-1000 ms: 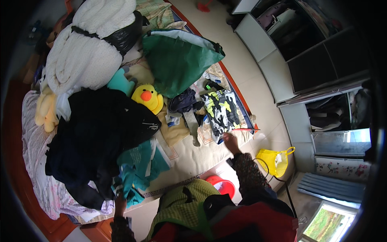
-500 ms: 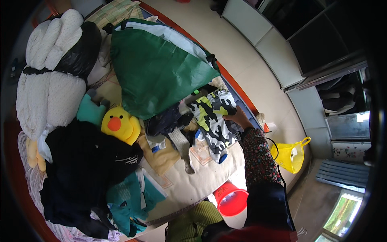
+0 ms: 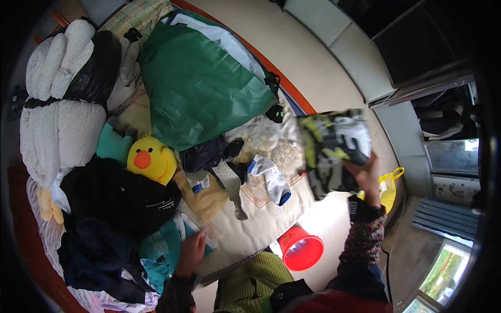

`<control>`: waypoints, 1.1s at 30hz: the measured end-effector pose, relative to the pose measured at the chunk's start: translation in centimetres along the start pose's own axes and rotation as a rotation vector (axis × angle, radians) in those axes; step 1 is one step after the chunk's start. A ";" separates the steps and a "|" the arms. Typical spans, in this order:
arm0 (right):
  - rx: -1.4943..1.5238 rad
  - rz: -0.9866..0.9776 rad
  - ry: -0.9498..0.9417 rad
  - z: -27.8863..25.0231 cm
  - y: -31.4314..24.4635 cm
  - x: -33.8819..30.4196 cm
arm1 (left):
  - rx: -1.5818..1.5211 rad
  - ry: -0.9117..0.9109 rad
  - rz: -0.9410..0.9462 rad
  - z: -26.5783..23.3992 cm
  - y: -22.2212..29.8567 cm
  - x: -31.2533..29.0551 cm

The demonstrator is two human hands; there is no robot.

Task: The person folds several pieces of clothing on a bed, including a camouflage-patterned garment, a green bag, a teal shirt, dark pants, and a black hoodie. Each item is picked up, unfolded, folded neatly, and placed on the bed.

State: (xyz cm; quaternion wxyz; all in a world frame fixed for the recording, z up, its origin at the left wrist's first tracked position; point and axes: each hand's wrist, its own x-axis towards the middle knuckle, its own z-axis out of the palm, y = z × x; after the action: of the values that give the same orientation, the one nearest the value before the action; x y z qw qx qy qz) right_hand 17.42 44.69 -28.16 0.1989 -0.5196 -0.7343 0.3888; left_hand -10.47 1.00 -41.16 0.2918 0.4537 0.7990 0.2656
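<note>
My right hand [image 3: 365, 175] is closed on a camouflage-patterned garment [image 3: 334, 148] in black, grey, white and lime, lifted at the bed's right edge and smeared by motion. My left hand [image 3: 192, 254] is at the near edge of the bed, beside a teal garment [image 3: 156, 255]; its fingers are too blurred to read, and I cannot tell whether it touches the cloth. A white sock with blue ends [image 3: 271, 180] lies on the bed [image 3: 245, 237]. Left of it are a grey sock [image 3: 229, 185], a dark bundled garment [image 3: 203, 156] and a tan cloth [image 3: 209, 201].
A large green bag [image 3: 203, 88] covers the far middle of the bed. Along the left are a tied white quilt [image 3: 62, 135], a yellow duck plush [image 3: 152, 160] and black clothing [image 3: 115, 208]. A red bucket [image 3: 301, 250] and yellow bag [image 3: 387, 190] stand on the floor.
My right hand has raised the camouflage garment off the bed and carried it right, uncovering the white sock with blue ends. My left hand has come into view at the lower middle.
</note>
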 end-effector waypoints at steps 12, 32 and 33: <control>-0.493 0.075 0.182 14.4 7.2 -7.2 | -0.039 -0.129 0.467 11.0 6.2 28.5; 0.180 0.956 0.841 1.4 27.3 -25.0 | 0.881 -0.042 0.302 -9.8 0.7 26.5; 0.223 0.888 1.042 -2.7 28.6 -27.4 | 0.853 0.019 0.367 -10.1 1.5 25.8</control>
State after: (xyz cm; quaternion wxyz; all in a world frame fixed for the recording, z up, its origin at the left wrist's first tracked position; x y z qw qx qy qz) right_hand 47.16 25.00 -45.65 0.4001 -0.8663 -0.2164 0.2063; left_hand -27.53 22.72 -39.02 0.0198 0.6648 0.7459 -0.0355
